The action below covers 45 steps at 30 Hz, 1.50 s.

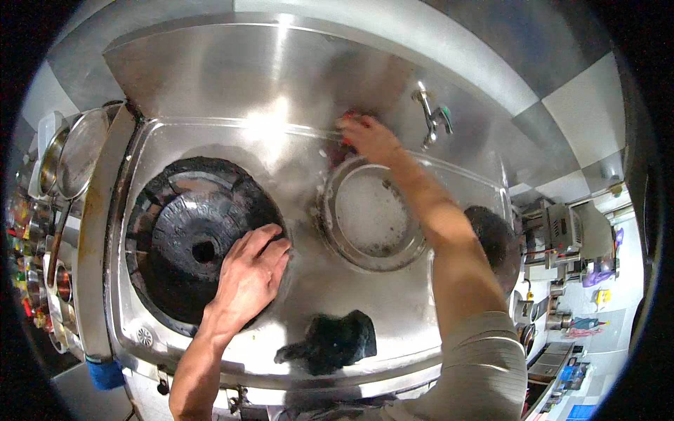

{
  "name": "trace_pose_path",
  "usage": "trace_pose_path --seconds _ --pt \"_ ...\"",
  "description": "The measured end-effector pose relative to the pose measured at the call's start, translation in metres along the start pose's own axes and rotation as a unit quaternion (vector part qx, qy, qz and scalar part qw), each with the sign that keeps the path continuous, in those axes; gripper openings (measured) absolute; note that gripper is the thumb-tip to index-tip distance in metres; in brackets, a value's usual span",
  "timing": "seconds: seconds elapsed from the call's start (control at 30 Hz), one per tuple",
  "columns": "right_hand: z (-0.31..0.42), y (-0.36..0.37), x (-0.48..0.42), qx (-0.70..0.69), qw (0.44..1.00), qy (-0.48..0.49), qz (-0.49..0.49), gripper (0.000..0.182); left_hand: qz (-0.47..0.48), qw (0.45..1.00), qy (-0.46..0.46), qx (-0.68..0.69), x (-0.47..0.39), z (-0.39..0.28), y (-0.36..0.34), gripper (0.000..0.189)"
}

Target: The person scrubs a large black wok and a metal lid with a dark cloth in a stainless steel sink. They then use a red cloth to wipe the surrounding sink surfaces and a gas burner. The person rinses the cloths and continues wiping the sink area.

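My left hand [250, 271] has its fingers curled over the right rim of a black cast-iron wok burner ring [181, 294], which is set in a stainless steel stove top [303, 289]. Stretched to the back, my right hand [371, 139] presses a red cloth or pad [347, 141] against the foot of the steel backsplash [210, 79]. The hand covers most of the red piece, so its kind is not clear. Below my right forearm is a round recessed basin or pot [371, 216] with a greyish, spotted bottom. A crumpled dark cloth [339, 339] lies at the front edge.
A metal tap [433, 121] juts from the backsplash. Another dark round burner part [489, 242] is partly behind my right arm. At left, a steel ledge [97, 237] borders strainers [84, 152] and several containers. A drain grate [145, 337] sits at the front left corner.
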State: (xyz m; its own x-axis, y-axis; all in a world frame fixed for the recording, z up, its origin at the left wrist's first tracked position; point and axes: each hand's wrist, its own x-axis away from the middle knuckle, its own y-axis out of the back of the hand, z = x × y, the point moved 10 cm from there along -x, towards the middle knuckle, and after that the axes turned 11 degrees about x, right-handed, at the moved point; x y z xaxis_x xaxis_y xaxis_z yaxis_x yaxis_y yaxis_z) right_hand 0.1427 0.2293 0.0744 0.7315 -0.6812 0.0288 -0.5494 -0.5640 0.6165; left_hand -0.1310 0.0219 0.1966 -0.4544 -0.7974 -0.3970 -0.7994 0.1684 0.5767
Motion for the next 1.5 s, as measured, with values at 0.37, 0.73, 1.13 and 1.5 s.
trace_pose_path --seconds 0.37,0.73,1.13,1.5 --pt "-0.097 -0.028 0.223 -0.331 0.817 -0.467 0.073 0.030 0.178 0.979 0.096 0.009 0.049 -0.041 -0.140 0.019" --pt "0.122 0.010 0.176 -0.418 0.854 -0.249 0.187 0.037 0.201 0.930 0.300 -0.074 0.201 -0.046 -0.204 0.084" --pt "0.092 -0.003 0.166 -0.540 0.735 -0.370 0.175 0.042 0.057 0.941 0.315 -0.110 0.220 -0.048 -0.184 0.083" --pt "0.060 0.044 0.182 -0.483 0.784 -0.354 0.164 0.030 0.002 0.935 0.354 -0.028 0.216 -0.004 -0.181 0.036"
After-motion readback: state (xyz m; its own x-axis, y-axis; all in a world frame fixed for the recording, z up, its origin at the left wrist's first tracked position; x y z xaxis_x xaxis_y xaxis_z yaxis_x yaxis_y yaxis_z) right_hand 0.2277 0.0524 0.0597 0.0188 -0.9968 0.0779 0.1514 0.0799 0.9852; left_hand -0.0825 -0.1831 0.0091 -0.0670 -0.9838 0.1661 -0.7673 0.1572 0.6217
